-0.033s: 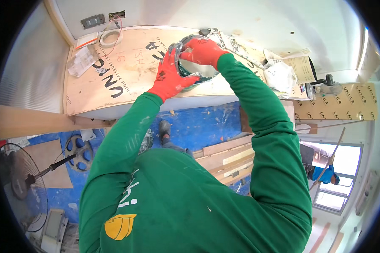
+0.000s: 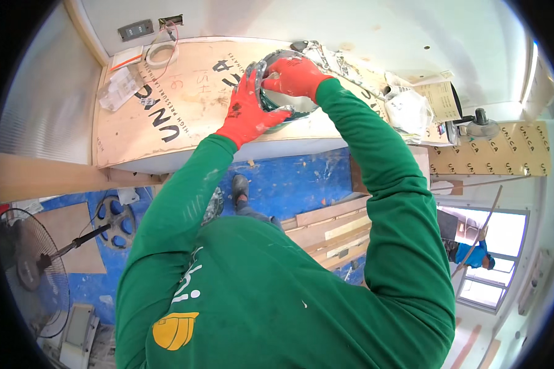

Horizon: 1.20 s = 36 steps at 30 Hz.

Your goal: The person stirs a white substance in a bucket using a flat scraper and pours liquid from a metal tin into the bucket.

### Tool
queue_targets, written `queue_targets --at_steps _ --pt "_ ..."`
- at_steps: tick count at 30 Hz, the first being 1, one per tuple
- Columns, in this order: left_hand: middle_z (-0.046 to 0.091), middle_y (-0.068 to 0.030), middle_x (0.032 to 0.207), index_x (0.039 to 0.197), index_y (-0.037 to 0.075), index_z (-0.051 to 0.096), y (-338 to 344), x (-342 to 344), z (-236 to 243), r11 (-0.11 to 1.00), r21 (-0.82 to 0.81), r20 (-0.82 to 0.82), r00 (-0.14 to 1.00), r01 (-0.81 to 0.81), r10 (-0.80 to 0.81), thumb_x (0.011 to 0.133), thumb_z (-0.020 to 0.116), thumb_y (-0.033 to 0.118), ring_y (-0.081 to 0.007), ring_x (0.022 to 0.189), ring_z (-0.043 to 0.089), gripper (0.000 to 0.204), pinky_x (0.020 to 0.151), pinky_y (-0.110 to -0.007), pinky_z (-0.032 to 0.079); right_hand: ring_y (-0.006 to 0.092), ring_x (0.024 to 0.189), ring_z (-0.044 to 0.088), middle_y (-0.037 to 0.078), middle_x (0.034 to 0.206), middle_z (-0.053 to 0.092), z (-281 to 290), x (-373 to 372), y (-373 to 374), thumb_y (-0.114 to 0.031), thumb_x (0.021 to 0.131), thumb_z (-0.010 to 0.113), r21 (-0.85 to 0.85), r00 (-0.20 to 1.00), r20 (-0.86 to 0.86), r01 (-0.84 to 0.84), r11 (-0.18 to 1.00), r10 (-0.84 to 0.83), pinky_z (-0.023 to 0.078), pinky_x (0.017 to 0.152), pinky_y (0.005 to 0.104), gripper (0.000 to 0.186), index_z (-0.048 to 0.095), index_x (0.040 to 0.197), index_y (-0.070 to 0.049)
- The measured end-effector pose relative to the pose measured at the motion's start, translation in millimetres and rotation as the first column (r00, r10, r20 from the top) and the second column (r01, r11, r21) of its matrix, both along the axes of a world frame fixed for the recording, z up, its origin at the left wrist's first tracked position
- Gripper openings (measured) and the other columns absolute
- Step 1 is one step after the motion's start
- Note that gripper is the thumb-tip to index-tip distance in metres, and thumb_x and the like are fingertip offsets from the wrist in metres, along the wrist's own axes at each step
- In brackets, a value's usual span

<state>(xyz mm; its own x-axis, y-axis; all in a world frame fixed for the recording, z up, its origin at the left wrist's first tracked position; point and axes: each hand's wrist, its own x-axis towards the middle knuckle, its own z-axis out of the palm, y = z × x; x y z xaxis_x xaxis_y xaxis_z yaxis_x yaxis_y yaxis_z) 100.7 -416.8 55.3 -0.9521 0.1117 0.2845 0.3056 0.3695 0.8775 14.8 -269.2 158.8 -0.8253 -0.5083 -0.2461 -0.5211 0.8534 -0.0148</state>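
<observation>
A round bucket [image 2: 300,115] with a dark green, smeared rim stands on the board-covered bench, and a whitish inside shows between my hands. My left hand [image 2: 247,112], in a red glove, wraps round its left side, thumb stretched along the near side. From the right, my right hand [image 2: 297,75], also red-gloved, reaches over the opening with curled fingers against the far left rim. Its fingertips are partly hidden near my left fingers. Grey-white smears mark both gloves.
Masking tape [image 2: 162,55] and a clear plastic bag [image 2: 120,89] lie on the left of the bench [image 2: 191,117]. A crumpled white bag [image 2: 407,111] and small fan [image 2: 481,126] are right. Below are stacked boards [image 2: 332,230] and a standing fan [image 2: 37,270]. A person [image 2: 474,253] is by the window.
</observation>
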Motion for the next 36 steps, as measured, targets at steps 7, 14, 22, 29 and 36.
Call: queue_targets --at_steps 7,14,22,29,36 --pt "0.022 -0.0235 0.161 0.158 0.004 0.015 -5 3 5 0.999 -0.032 0.021 1.0 0.02 -0.019 0.072 0.083 0.057 -0.0398 0.149 0.024 0.122 0.121 -0.048 0.024 0.0347 0.115 0.064 0.013 0.119 0.071 22 13 -1 -0.055 0.09 0.061 0.102 0.964 0.241 -0.142 0.985 0.114 0.047 0.103 0.0426 0.048 0.072 0.122 -0.021" --pt "0.023 -0.0239 0.161 0.158 0.004 0.018 2 -2 -1 1.0 -0.009 -0.016 1.0 0.008 -0.008 0.068 0.085 0.057 -0.0398 0.149 0.023 0.123 0.122 -0.048 0.023 0.0342 0.101 0.069 0.014 0.107 0.074 56 26 28 -0.047 0.089 0.068 0.061 0.98 0.159 -0.129 0.99 0.117 0.053 0.091 0.0409 0.038 0.075 0.113 -0.019" --pt "0.02 -0.0256 0.162 0.158 -0.001 0.016 -3 -3 -7 0.999 0.035 0.03 1.0 -0.004 0.003 0.067 0.085 0.058 -0.0402 0.149 0.024 0.128 0.122 -0.046 0.026 0.0326 0.098 0.067 0.012 0.1 0.074 86 22 7 -0.044 0.088 0.07 -0.019 0.948 -0.074 -0.311 0.95 0.309 0.053 0.089 0.0413 0.035 0.076 0.111 -0.018" --pt "0.019 -0.0238 0.163 0.158 -0.001 0.016 2 -2 0 0.996 0.059 0.033 0.997 0.064 -0.066 0.07 0.084 0.057 -0.0387 0.151 0.02 0.125 0.123 -0.046 0.023 0.0325 0.105 0.067 0.012 0.107 0.073 10 -6 19 -0.046 0.089 0.069 0.068 0.967 0.026 -0.254 0.965 0.253 0.052 0.094 0.0415 0.039 0.074 0.116 -0.019" --pt "0.033 -0.0216 0.154 0.157 0.0 0.018 3 1 1 0.995 0.092 0.005 0.999 0.032 -0.033 0.071 0.088 0.042 -0.0336 0.143 0.035 0.118 0.117 -0.043 0.032 0.0341 0.111 0.066 0.017 0.119 0.069 -7 -23 11 -0.048 0.094 0.057 0.167 0.986 0.093 0.123 0.978 -0.14 0.051 0.096 0.044 0.051 0.065 0.129 -0.012"
